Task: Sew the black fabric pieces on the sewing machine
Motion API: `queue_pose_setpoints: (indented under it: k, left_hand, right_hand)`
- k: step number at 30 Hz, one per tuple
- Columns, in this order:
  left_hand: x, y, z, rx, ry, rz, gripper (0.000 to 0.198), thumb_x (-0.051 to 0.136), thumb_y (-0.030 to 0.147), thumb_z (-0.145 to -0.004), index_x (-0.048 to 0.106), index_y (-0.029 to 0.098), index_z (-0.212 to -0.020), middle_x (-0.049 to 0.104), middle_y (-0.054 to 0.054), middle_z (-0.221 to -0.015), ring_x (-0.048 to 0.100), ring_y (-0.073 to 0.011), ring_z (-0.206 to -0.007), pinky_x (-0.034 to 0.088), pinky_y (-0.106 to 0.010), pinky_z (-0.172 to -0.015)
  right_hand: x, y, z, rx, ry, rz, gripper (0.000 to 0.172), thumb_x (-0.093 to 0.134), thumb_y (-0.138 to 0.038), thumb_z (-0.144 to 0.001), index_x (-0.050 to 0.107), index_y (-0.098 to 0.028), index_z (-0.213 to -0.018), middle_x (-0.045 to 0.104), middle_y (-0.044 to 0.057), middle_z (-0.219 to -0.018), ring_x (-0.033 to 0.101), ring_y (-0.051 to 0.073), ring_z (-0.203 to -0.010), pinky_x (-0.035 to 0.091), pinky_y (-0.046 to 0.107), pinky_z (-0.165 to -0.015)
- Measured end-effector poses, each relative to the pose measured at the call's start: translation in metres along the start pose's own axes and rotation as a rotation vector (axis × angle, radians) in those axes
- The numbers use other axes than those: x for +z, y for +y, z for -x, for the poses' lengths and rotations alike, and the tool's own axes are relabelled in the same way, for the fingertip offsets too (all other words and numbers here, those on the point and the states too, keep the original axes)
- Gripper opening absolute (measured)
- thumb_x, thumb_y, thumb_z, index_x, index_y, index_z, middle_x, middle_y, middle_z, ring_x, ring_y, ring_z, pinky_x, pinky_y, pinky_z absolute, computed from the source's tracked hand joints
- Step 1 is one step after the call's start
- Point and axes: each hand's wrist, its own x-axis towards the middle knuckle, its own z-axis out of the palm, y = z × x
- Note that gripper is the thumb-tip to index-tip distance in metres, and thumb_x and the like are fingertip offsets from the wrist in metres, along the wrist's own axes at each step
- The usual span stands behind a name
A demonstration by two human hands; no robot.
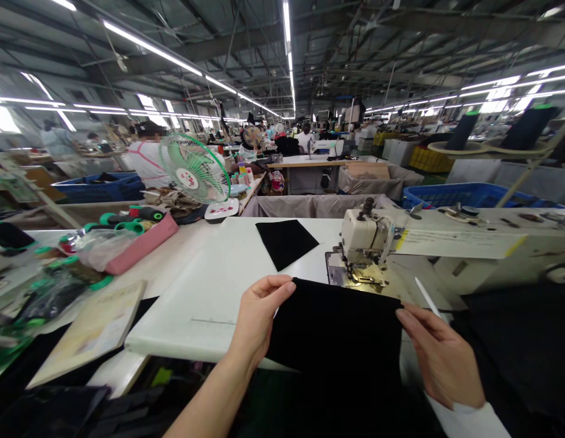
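A black fabric panel (337,328) is held up in front of me above the white table (209,286). My left hand (257,316) pinches its upper left corner, thumb over fingers. My right hand (440,356) grips the panel's right edge and also holds a thin white pen-like stick (427,296) that points up. A smaller black fabric piece (286,242) lies flat further back on the table. The sewing machine (367,240) stands just beyond the panel, its needle plate (360,278) right behind the panel's top edge.
A green fan (194,168) stands at the table's back left. A pink tray (140,246) with green thread cones and plastic bags sits to the left, a booklet (97,328) near the front left. Blue crates (465,196) and other workers fill the background.
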Motion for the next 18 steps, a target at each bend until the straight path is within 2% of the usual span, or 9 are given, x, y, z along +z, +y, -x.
queue_pose_setpoints:
  k: [5,12,18]
  left_hand:
    - [0.001,-0.002,-0.002,0.0,0.001,0.014,0.027,0.089,0.029,-0.058,0.074,0.016,-0.075,0.071,-0.002,-0.08,0.06,-0.0109,-0.069,0.047,-0.022,-0.069]
    - [-0.001,-0.009,-0.007,0.015,0.014,0.026,0.028,0.09,0.029,-0.056,0.072,0.014,-0.072,0.07,-0.002,-0.083,0.061,-0.0098,-0.073,0.047,-0.019,-0.07]
    - [-0.001,-0.003,-0.009,0.016,0.033,0.069,0.039,0.094,0.024,-0.048,0.07,0.016,-0.077,0.07,0.0,-0.075,0.062,-0.0074,-0.07,0.05,-0.012,-0.067]
  right_hand:
    - [0.003,-0.004,0.002,0.004,-0.013,-0.04,0.044,0.091,-0.047,-0.053,0.077,-0.02,-0.084,0.076,0.005,-0.091,0.07,0.021,-0.09,0.058,0.021,-0.077]
    - [0.003,-0.003,-0.001,0.031,-0.028,-0.057,0.047,0.091,-0.047,-0.051,0.077,-0.018,-0.085,0.075,0.006,-0.092,0.069,0.021,-0.089,0.057,0.027,-0.081]
    - [0.008,-0.011,0.0,-0.052,-0.077,-0.023,0.037,0.088,-0.045,-0.059,0.076,-0.018,-0.081,0.075,0.007,-0.087,0.068,0.019,-0.079,0.056,0.03,-0.075]
